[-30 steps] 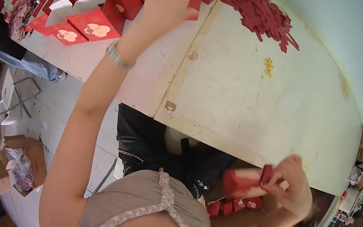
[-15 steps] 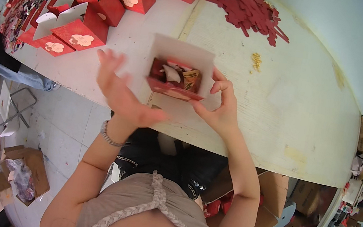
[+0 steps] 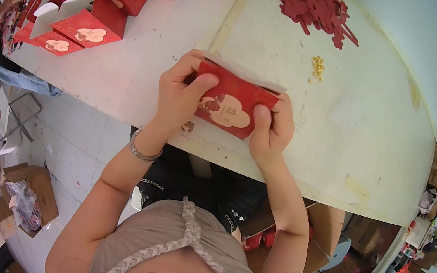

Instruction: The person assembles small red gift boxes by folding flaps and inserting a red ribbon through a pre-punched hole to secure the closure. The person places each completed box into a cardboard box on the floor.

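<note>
A red paper gift box [image 3: 227, 104] with a cream cloud-shaped label is held between my two hands, its printed side facing me. My left hand [image 3: 182, 87] grips its left end, thumb on the printed face and fingers behind. At the right end, my right hand [image 3: 274, 128] clasps it in the same way. The white inside of the box's upper flap shows along the far edge. What lies inside the box is hidden from this angle.
Several open red boxes [image 3: 91, 21] stand at the table's far left. Dark red flat strips [image 3: 311, 6] lie piled at the back, with small gold pieces [image 3: 317, 68] nearer. Cardboard boxes [image 3: 32, 193] sit on the floor at left. Another person's arm [image 3: 0, 10] shows at far left.
The box has tilted so its printed face shows instead of its contents. My left hand, free before, has come over and closed on the box's left end.
</note>
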A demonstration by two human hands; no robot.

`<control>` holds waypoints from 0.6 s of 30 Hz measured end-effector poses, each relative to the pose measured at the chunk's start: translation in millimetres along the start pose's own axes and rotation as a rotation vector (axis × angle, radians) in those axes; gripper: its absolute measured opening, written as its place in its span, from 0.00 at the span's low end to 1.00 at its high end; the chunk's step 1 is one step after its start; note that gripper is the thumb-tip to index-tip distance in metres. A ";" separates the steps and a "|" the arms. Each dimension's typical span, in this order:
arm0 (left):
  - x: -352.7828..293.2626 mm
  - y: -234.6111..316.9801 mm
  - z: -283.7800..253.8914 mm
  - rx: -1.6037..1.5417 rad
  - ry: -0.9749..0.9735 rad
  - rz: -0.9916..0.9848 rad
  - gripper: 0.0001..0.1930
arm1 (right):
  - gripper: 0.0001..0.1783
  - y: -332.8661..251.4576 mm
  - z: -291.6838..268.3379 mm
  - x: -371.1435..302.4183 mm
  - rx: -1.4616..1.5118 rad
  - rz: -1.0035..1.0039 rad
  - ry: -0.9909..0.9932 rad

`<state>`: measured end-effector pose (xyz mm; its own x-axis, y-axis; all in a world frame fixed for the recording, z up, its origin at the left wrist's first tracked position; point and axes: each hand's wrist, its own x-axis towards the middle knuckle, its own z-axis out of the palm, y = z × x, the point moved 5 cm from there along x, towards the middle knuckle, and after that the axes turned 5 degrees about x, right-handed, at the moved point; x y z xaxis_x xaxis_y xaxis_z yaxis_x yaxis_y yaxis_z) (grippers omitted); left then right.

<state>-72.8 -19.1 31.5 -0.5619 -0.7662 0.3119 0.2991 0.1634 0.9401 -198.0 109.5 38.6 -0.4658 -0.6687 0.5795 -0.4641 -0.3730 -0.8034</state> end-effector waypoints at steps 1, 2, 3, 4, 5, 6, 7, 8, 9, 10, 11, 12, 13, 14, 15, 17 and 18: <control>-1.6 -2.8 1.9 0.017 0.070 -0.052 0.09 | 0.08 -1.6 -1.3 -0.8 -0.038 -0.015 0.033; -2.6 -1.9 6.2 0.029 0.105 -0.072 0.08 | 0.10 -0.5 -2.8 0.7 -0.044 -0.062 0.022; -2.1 0.6 10.8 0.043 0.136 -0.091 0.07 | 0.11 1.7 -3.6 1.2 0.047 -0.050 0.086; -1.5 3.0 12.9 0.057 0.167 -0.109 0.06 | 0.13 2.9 -1.3 1.4 0.138 -0.039 0.149; -0.5 5.2 15.5 0.104 0.141 -0.115 0.05 | 0.16 4.1 0.0 2.0 0.229 -0.027 0.213; 0.7 7.5 17.5 0.153 0.115 -0.119 0.05 | 0.22 2.0 -0.1 8.6 0.134 0.042 0.255; 1.6 10.2 18.5 0.204 0.089 -0.125 0.05 | 0.22 -1.7 1.2 14.2 0.188 0.146 0.224; 3.1 12.8 20.4 0.136 0.105 -0.165 0.07 | 0.21 -6.0 1.6 18.4 0.242 0.252 0.192; 6.0 17.1 25.2 0.067 0.118 -0.202 0.08 | 0.20 -6.0 2.4 19.7 0.295 0.352 0.161; 7.1 17.9 27.6 -0.001 0.131 -0.238 0.10 | 0.20 -2.9 1.7 18.4 0.302 0.357 0.161; 9.7 15.9 28.9 -0.005 0.045 -0.247 0.11 | 0.20 2.7 1.3 16.1 0.309 0.362 0.161; 13.2 11.9 27.2 -0.011 -0.041 -0.257 0.12 | 0.20 6.3 1.0 14.6 0.315 0.369 0.160; 15.3 8.3 26.9 -0.018 -0.126 -0.267 0.13 | 0.19 7.7 1.0 14.8 0.353 0.370 0.165; 16.8 7.6 25.7 0.001 -0.147 -0.231 0.12 | 0.18 8.4 1.0 15.6 0.392 0.372 0.171; 18.3 7.0 24.0 0.021 -0.167 -0.195 0.12 | 0.17 8.8 1.8 16.5 0.433 0.373 0.175; 19.1 8.6 21.4 0.071 -0.199 -0.154 0.11 | 0.16 4.2 1.9 20.3 0.461 0.421 0.174; 19.1 11.5 19.7 0.103 -0.209 -0.150 0.10 | 0.16 2.8 2.6 21.7 0.478 0.447 0.172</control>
<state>-95.3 -19.7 51.0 -0.7440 -0.6436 0.1792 0.1260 0.1282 0.9837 -207.5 92.3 48.6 -0.6673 -0.7275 0.1593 0.1668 -0.3545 -0.9201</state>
